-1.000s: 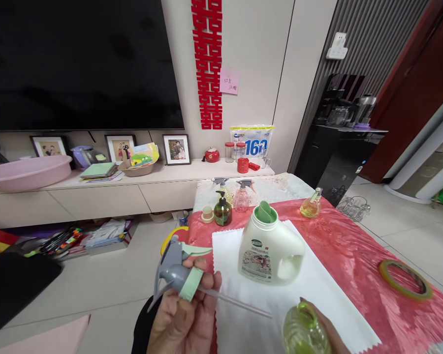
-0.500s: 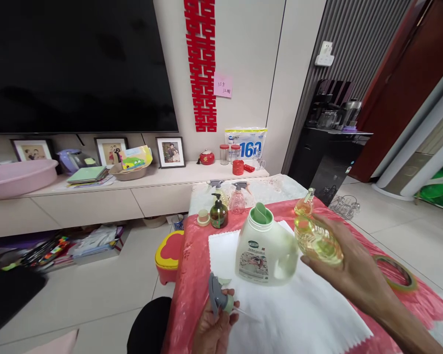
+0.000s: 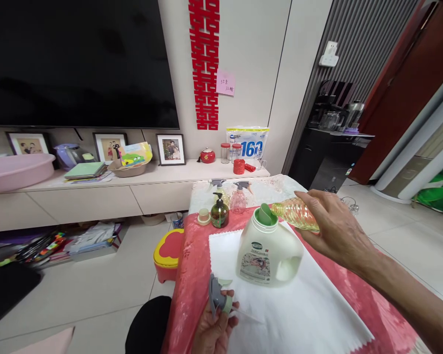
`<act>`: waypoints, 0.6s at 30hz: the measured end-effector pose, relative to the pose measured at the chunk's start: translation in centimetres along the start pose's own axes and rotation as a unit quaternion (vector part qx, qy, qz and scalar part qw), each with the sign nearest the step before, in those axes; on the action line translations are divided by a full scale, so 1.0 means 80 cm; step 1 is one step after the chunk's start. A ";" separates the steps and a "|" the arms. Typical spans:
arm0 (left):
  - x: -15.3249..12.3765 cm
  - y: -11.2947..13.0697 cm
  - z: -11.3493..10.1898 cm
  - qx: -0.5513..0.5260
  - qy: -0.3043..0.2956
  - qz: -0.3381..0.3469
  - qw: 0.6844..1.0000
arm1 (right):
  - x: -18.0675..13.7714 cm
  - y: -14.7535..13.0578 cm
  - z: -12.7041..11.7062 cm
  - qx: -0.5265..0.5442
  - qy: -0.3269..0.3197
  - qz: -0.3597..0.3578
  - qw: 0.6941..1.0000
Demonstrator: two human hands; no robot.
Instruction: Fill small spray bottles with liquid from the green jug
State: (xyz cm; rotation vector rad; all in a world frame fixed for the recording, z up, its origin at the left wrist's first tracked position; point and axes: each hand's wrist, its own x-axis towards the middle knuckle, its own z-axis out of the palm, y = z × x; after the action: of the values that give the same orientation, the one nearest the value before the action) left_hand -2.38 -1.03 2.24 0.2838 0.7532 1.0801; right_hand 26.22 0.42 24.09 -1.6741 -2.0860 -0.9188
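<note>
Yellow-liquid bottle (image 3: pixel 295 215) tipped at white jug (image 3: pixel 268 253) mouth, right hand (image 3: pixel 335 231) gripping it.
Spill risk onto cloth (image 3: pixel 299 314) under jug (jug unsteadied, mouth narrow); left hand (image 3: pixel 214 334) clamps spray head (image 3: pixel 218 300) in front of jug.

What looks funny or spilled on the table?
No spill shows. The clear bottle of yellow liquid in the right hand is tipped sideways, mouth at the green-topped white plastic jug. The left hand holds a grey-green spray head with no bottle.
</note>
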 end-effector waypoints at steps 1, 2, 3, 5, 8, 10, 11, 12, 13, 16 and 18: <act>0.000 0.000 0.000 0.001 0.001 0.001 1.000 | 0.002 0.001 0.000 -0.008 -0.003 -0.005 1.000; 0.000 0.000 0.000 0.002 0.002 0.002 1.000 | 0.003 0.002 -0.001 -0.015 -0.005 -0.009 1.000; 0.000 0.000 -0.001 0.003 0.002 0.002 1.000 | 0.005 0.003 -0.001 -0.021 -0.009 -0.013 1.000; 0.000 0.000 -0.001 0.002 0.002 -0.002 1.000 | 0.007 0.004 -0.002 -0.034 -0.016 -0.018 0.999; 0.001 0.001 -0.002 -0.001 0.002 -0.010 1.000 | 0.010 0.004 -0.004 -0.057 -0.021 -0.027 0.998; 0.001 0.001 -0.004 -0.002 -0.004 -0.012 1.000 | 0.012 0.004 -0.006 -0.067 -0.026 -0.034 0.997; 0.001 0.001 -0.005 -0.002 -0.010 -0.013 1.000 | 0.013 0.003 -0.007 -0.071 -0.030 -0.036 0.996; 0.002 0.001 -0.006 -0.002 -0.017 -0.013 1.000 | 0.015 0.003 -0.008 -0.072 -0.033 -0.039 0.996; 0.002 0.000 -0.007 -0.002 -0.023 -0.014 1.000 | 0.016 0.002 -0.009 -0.074 -0.034 -0.042 0.996; 0.003 0.000 -0.010 -0.001 -0.033 -0.011 0.999 | 0.019 0.001 -0.013 -0.082 -0.030 -0.052 0.995; 0.004 -0.001 -0.011 0.001 -0.033 -0.008 0.999 | 0.021 0.002 -0.014 -0.089 -0.028 -0.057 0.994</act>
State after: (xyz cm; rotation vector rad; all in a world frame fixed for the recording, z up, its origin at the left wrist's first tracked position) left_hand -2.81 -0.95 1.42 0.3129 0.6957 1.0496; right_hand 25.71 0.95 25.99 -1.6988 -2.2132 -1.1367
